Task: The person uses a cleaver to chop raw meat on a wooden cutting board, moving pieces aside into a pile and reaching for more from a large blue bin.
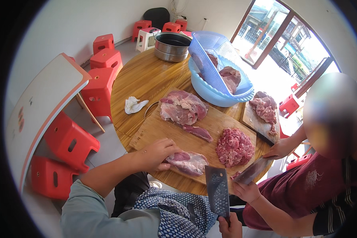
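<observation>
My left hand [159, 153] grips the left end of a raw slab of meat [190, 163] at the near edge of a wooden cutting board [148, 131]. In my right hand [231, 226], at the bottom, is the handle of a cleaver [217, 190]; its broad blade points up, just right of the slab. A larger piece of raw meat [183, 107] lies at the back of the board, with a narrow strip of meat [197, 133] beside it. A heap of chopped meat [235, 147] rests on the board's right part.
At the right a person holds another cleaver [254, 171] over the board's near right corner, close to my blade. Behind stand a blue basin [220, 99] with a basket of meat, a metal pot [171, 49], crumpled tissue [134, 105] and a second board [255, 126] with meat.
</observation>
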A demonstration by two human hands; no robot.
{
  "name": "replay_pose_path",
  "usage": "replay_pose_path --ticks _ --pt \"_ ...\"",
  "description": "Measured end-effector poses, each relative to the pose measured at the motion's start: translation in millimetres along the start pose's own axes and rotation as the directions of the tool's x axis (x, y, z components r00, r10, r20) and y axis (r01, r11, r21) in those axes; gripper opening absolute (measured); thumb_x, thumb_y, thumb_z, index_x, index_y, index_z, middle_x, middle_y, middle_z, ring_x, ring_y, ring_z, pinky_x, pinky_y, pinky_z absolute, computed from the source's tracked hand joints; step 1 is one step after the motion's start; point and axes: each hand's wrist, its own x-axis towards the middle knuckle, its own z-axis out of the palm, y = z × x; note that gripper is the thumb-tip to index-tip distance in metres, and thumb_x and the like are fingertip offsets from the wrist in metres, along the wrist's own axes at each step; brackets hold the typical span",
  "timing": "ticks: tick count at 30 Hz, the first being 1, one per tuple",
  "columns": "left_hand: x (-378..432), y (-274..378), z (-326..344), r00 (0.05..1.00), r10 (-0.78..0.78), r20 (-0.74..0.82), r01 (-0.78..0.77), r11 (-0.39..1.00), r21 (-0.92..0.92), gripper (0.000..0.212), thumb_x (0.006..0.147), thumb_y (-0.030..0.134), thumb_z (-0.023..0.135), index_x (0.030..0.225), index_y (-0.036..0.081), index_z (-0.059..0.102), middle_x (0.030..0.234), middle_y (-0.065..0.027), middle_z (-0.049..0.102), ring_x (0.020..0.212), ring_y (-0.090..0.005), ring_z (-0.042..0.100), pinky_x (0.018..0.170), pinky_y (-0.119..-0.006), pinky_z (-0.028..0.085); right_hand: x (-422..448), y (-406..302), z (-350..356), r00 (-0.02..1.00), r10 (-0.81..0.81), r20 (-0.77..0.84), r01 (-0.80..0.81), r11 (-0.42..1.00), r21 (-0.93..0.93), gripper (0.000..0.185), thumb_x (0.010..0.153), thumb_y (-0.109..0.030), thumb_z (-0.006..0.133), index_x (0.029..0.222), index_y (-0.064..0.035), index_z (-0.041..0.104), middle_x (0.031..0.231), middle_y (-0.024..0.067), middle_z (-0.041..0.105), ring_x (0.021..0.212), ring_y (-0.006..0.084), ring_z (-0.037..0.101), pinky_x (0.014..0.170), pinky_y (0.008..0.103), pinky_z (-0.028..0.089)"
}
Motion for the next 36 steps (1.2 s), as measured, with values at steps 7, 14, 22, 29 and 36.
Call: replay_pose_path --ticks 7,14,22,29,36 --pt "6.6 -17.1 -20.7 0.997 0.069 0.037 -0.069 0.998 -0.009 0.056 0.07 0.012 0.084 0.123 0.01 0.065 0.12 -0.0164 0.058 0.112 -0.0356 0.057 0.095 -0.043 0.049 -1.2 -9.8 -2.7 0.998 0.066 0.001 -0.066 0.997 0.034 0.017 0.098 -0.015 0.064 0.104 -0.001 0.059 0.072 0.0108 0.063 0.061 0.019 0.055 0.057 0.0352 0.046" --pt "-3.0 20.9 -46.3 0.999 0.033 -0.034 -0.03 0.995 0.091 0.051 0.081 0.017 0.077 0.127 0.002 0.061 0.136 -0.0208 0.057 0.129 -0.0381 0.053 0.109 -0.048 0.04 -1.2 0.5 0.9 0.996 0.085 0.022 -0.087 0.994 0.068 0.015 0.099 -0.015 0.062 0.102 -0.0012 0.057 0.07 0.0095 0.061 0.059 0.0177 0.054 0.054 0.0356 0.044" --pt "-0.1 37.4 40.6 0.989 0.066 -0.13 -0.044 0.986 0.164 0.037 0.09 0.015 0.069 0.124 0.001 0.065 0.135 -0.0191 0.062 0.129 -0.036 0.056 0.11 -0.047 0.043 7.9 -9.3 -3.5 0.997 0.076 -0.008 -0.076 0.997 -0.001 0.016 0.099 -0.016 0.061 0.101 -0.001 0.057 0.068 0.0147 0.061 0.056 0.0252 0.056 0.052 0.0392 0.044" --pt "21.3 18.8 5.6 0.981 0.021 -0.193 0.006 0.99 0.141 0.033 0.089 0.013 0.069 0.12 0.002 0.066 0.123 -0.0178 0.065 0.112 -0.0351 0.063 0.097 -0.044 0.051 13.4 -1.1 -3.2 1.0 0.029 0.001 -0.029 0.999 0.043 0.014 0.099 -0.014 0.06 0.1 -0.0001 0.057 0.067 0.0119 0.059 0.057 0.0206 0.055 0.053 0.0377 0.044" --pt "44.0 6.1 -23.2 0.988 -0.154 -0.019 0.146 0.88 0.453 0.036 0.085 0.03 0.076 0.104 0.001 0.066 0.11 -0.0152 0.061 0.102 -0.0333 0.06 0.088 -0.044 0.049 4.6 6.6 -9.1 0.997 0.074 -0.034 -0.074 0.997 0.019 0.015 0.099 -0.015 0.061 0.098 -0.0014 0.056 0.066 0.0112 0.057 0.057 0.0207 0.054 0.054 0.0367 0.044"
